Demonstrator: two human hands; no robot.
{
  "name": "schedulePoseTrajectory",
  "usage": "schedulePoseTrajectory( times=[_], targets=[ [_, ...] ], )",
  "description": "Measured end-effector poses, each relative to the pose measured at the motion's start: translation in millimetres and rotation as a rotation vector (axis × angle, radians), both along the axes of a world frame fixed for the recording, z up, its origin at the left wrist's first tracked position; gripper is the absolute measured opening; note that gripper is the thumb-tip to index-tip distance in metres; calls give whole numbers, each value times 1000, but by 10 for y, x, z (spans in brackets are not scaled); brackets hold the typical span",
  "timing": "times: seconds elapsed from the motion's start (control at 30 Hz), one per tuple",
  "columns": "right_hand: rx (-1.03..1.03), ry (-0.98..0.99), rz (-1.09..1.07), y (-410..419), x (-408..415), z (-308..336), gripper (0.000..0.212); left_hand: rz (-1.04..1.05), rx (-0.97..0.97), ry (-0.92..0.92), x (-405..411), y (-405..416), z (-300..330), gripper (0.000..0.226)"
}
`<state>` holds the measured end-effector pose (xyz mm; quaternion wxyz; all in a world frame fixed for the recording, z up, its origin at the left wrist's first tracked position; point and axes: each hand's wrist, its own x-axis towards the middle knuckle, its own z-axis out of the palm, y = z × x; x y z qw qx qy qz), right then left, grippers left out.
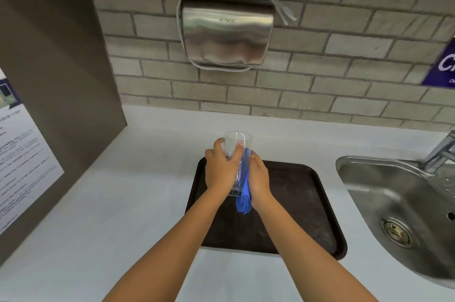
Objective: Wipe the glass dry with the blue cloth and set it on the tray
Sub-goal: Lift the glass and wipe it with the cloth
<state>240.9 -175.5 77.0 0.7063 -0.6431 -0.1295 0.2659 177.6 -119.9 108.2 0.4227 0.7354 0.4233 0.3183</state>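
Note:
A tall clear glass is held above the dark brown tray, its mouth pointing away from me. My left hand wraps around the glass from the left. My right hand presses the blue cloth against the right side of the glass. A fold of the cloth hangs down below the glass base. The tray lies flat on the white counter, with nothing on it.
A steel sink with a tap is set in the counter at the right. A metal hand dryer hangs on the brick wall ahead. A dark panel with a printed notice stands at the left.

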Motion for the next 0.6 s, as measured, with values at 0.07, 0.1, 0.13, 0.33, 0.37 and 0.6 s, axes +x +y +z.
schedulePoseTrajectory(
  times=[0.07, 0.1, 0.13, 0.33, 0.37, 0.6],
  targets=[
    [41, -51, -3, 33, -15, -23, 30, 22, 59, 58, 30, -75, -47, 83],
    [50, -79, -21, 37, -26, -9, 28, 18, 38, 32, 50, -77, -77, 87],
    [40, -128, -53, 38, -35, 4, 29, 2, -24, -28, 70, -53, -95, 88],
    [-114, -742, -97, -12, -46, -13, 34, -174, -651, -469, 174, 157, -281, 78],
    [-108, -736, -77, -3, 21, -29, 34, -209, -672, -497, 180, 142, -284, 69],
    [-34, -209, 3, 6, 412, 108, 29, -304, -736, -537, 268, 91, -222, 47]
  ],
)
